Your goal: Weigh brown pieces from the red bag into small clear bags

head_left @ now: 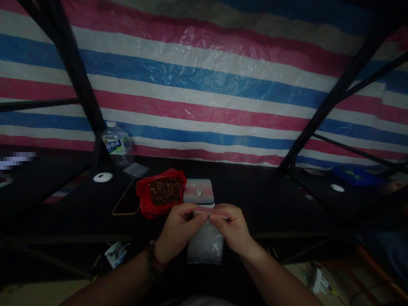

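A clear zip-lock bag (205,244) with a reddish strip along its top hangs in front of the table edge. My left hand (183,223) pinches the left part of that top strip between thumb and fingers. On the other side, my right hand (232,223) pinches the strip's right part, the two thumbs close together. Just beyond my hands lies a small flat scale (190,195) with a small clear cup (199,190) on its plate. Left of the scale sits an opened red plastic bag (147,204) full of small brown dried pieces (165,190).
A phone (126,199) lies left of the red bag. Behind it are a flat clear bag (136,169), a large plastic bottle (117,146) and a white rounded object (103,177). Dark metal posts frame a striped tarp (197,93). A blue tray (357,175) stands far right.
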Demonstrator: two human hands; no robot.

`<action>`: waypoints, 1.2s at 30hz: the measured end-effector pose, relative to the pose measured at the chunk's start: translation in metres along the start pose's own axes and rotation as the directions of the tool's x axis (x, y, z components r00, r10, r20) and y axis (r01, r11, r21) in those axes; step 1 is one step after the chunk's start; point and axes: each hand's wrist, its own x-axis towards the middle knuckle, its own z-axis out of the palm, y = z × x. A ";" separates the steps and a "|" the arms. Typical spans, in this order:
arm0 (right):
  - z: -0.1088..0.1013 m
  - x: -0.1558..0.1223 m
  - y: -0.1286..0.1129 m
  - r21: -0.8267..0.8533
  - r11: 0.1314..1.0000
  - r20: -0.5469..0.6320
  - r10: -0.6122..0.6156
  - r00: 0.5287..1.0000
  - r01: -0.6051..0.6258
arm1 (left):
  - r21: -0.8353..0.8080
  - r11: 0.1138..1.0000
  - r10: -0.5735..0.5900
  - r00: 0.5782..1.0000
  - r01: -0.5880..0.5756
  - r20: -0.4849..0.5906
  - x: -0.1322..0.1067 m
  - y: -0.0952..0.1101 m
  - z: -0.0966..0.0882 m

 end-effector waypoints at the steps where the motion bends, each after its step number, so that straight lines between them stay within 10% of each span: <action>1: 0.002 -0.001 -0.001 0.010 1.000 -0.009 0.007 1.000 -0.006 | -0.011 1.000 -0.003 1.000 0.003 -0.009 -0.001 -0.001 0.000; 12: 0.008 -0.006 0.012 0.502 0.797 0.086 0.339 0.937 -0.335 | 0.021 0.997 0.069 0.997 -0.068 -0.020 -0.004 0.004 -0.002; 23: -0.009 0.002 0.003 0.024 0.999 0.040 0.045 0.998 -0.046 | 0.183 0.975 0.099 0.985 -0.123 0.139 0.005 0.008 -0.015; 36: -0.014 0.002 0.006 -0.014 1.000 0.105 0.004 0.995 -0.002 | 0.195 0.969 0.128 0.984 -0.151 0.124 0.007 0.008 -0.017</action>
